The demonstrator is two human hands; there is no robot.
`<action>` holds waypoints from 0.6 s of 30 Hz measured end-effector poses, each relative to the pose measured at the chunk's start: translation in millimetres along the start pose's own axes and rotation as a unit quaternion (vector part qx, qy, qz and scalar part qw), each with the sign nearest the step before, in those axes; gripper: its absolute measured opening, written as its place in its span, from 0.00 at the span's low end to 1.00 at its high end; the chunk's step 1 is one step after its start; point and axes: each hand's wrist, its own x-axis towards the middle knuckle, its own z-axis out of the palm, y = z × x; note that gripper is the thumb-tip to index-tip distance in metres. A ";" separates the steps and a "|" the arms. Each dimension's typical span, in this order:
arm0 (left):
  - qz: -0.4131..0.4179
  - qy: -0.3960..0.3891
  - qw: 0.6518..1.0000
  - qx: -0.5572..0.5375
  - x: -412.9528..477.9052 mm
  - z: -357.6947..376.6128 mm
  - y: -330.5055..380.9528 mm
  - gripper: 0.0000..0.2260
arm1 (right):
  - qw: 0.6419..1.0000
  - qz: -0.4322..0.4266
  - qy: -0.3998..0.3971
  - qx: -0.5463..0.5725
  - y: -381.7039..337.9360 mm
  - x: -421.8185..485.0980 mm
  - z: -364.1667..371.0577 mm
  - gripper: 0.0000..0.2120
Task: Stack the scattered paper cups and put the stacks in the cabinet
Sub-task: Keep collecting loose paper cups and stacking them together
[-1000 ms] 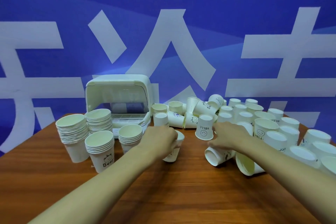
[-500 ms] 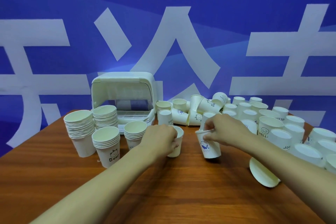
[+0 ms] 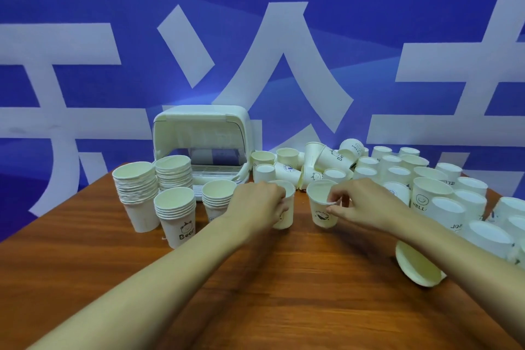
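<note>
White paper cups (image 3: pixel 431 196) are lying scattered on the right part of the wooden surface (image 3: pixel 284 293). The left grip (image 3: pixel 258 204) is grasping one upright cup (image 3: pixel 287 217) by its side. The right grip (image 3: pixel 366 204) is pinching the rim of another cup (image 3: pixel 321 209) just beside it. Four stacks (image 3: pixel 176 216) are standing near the open cabinet (image 3: pixel 201 133) on the left.

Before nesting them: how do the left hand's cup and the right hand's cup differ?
Left cup stands upright, left hand wrapped round its side; right cup tilts, right hand pinching its rim. Right cup's print shows; left cup's is mostly covered. Both white, mouths up.
</note>
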 end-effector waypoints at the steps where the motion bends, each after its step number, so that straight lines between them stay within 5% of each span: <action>1: -0.003 0.011 1.000 -0.001 -0.4 -3.5 -2.4 0.10 | 1.000 -0.011 0.007 0.005 -5.6 5.1 -1.9 0.05; 18: -0.077 0.173 0.981 -0.037 -37.4 -118.1 -89.0 0.08 | 0.973 -0.140 0.150 0.108 -136.9 86.3 -32.0 0.07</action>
